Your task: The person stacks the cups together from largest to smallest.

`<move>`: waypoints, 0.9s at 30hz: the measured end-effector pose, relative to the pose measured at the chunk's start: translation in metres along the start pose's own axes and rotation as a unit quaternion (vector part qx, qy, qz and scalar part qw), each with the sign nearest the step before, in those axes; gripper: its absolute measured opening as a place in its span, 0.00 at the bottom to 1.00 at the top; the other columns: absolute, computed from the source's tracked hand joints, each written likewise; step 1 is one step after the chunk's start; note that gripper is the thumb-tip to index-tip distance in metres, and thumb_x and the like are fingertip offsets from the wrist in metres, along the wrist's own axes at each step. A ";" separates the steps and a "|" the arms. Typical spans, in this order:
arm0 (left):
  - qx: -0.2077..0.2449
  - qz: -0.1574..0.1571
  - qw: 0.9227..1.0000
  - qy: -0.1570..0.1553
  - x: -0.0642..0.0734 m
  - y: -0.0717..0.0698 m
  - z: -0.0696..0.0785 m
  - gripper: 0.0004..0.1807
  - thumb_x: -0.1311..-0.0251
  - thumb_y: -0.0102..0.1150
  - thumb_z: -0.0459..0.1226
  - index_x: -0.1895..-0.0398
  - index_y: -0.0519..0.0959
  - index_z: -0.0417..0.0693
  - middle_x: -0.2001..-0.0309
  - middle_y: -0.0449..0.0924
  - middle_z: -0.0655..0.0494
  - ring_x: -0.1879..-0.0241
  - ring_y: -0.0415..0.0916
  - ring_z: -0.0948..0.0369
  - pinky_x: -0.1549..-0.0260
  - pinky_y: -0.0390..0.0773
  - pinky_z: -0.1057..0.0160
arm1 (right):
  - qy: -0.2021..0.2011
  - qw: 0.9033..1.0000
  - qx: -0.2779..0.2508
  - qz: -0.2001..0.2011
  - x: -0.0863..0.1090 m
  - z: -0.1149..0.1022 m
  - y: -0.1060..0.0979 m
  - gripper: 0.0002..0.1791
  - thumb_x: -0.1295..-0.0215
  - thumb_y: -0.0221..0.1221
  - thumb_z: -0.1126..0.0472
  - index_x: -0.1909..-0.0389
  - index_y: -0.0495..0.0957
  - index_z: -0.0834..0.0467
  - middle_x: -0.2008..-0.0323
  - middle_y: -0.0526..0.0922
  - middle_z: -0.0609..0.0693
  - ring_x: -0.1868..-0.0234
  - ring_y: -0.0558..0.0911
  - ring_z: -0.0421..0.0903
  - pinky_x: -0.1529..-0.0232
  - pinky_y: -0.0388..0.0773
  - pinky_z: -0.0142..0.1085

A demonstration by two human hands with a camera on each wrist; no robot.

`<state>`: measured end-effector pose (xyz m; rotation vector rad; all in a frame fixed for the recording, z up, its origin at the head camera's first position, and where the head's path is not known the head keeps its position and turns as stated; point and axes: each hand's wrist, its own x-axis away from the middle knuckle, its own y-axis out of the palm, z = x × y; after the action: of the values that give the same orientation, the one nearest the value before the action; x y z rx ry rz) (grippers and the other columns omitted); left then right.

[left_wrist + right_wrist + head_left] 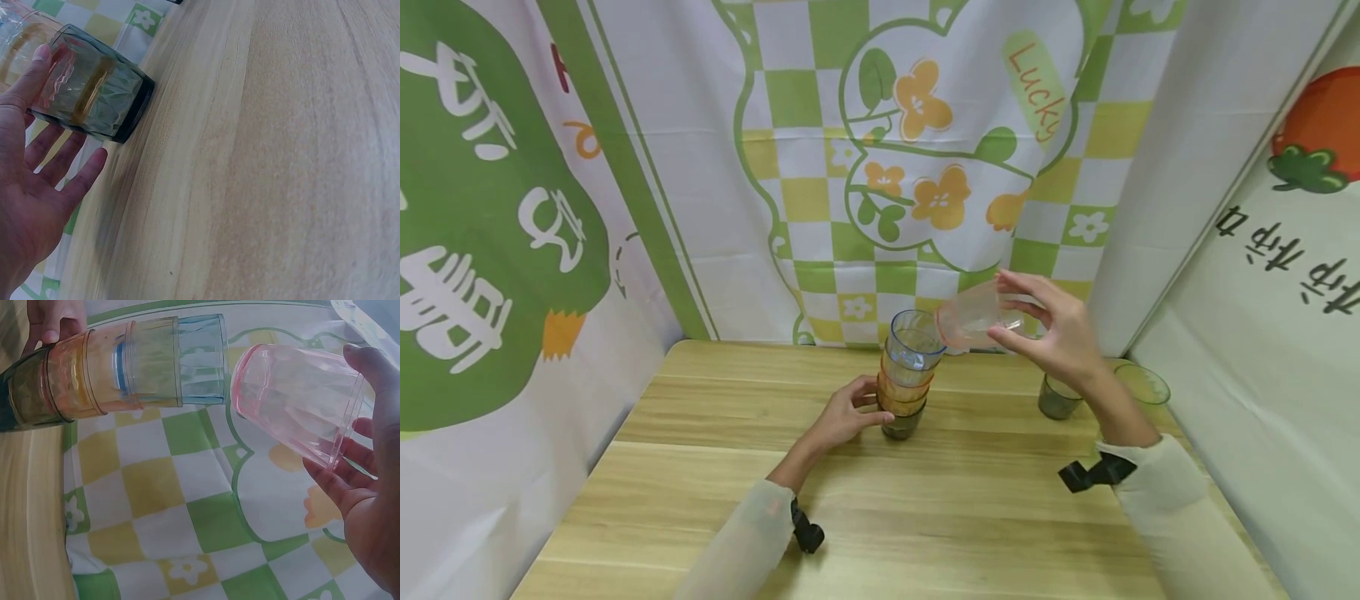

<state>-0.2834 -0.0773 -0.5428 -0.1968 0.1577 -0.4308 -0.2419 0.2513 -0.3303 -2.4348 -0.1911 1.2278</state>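
A stack of nested clear tumblers (904,383) stands upright near the table's back edge. Its bottom one is a dark grey-green tumbler (103,81), with orange ones above it and a blue tumbler (203,359) on top. My left hand (842,417) holds the stack low down, thumb on the near side and fingers on the far side. Up at the right, my right hand (1063,329) grips a clear pink tumbler (294,400) round its rim end. That tumbler is tipped, its thick pink base close beside the blue tumbler's rim.
On the right of the wooden table (715,475), partly behind the right forearm, stand another grey-green tumbler (1057,400) and a yellow-green tumbler (1142,385). A printed cloth (805,200) hangs right behind the table's back edge, with more cloth on both sides.
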 end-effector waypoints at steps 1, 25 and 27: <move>0.001 0.000 1.000 0.001 0.000 0.000 0.000 0.32 0.39 0.79 0.41 0.32 0.77 0.51 0.33 0.79 0.50 0.33 0.77 0.43 0.33 0.76 0.43 | 0.000 1.000 0.000 0.000 -0.001 0.000 0.001 0.44 0.53 0.73 0.86 0.30 0.76 0.67 0.38 0.80 0.67 0.38 0.82 0.41 0.40 0.82 0.33; 0.000 -0.002 1.000 0.007 -0.001 0.000 -0.002 0.33 0.39 0.79 0.41 0.32 0.77 0.50 0.33 0.79 0.48 0.33 0.77 0.42 0.33 0.77 0.42 | -0.028 0.998 -0.035 -0.039 -0.018 0.007 0.025 0.43 0.55 0.75 0.86 0.33 0.74 0.73 0.39 0.80 0.69 0.36 0.81 0.43 0.37 0.81 0.37; 0.002 -0.003 1.000 0.009 -0.001 0.000 -0.001 0.33 0.38 0.78 0.40 0.31 0.76 0.49 0.33 0.79 0.47 0.33 0.77 0.42 0.34 0.77 0.41 | -0.030 0.998 -0.037 -0.040 -0.019 0.008 0.027 0.43 0.55 0.75 0.86 0.33 0.74 0.73 0.40 0.80 0.69 0.37 0.81 0.43 0.37 0.81 0.37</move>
<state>-0.2845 -0.0773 -0.5437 -0.1899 0.1735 -0.4382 -0.2609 0.2239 -0.3314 -2.4290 -0.3541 1.2796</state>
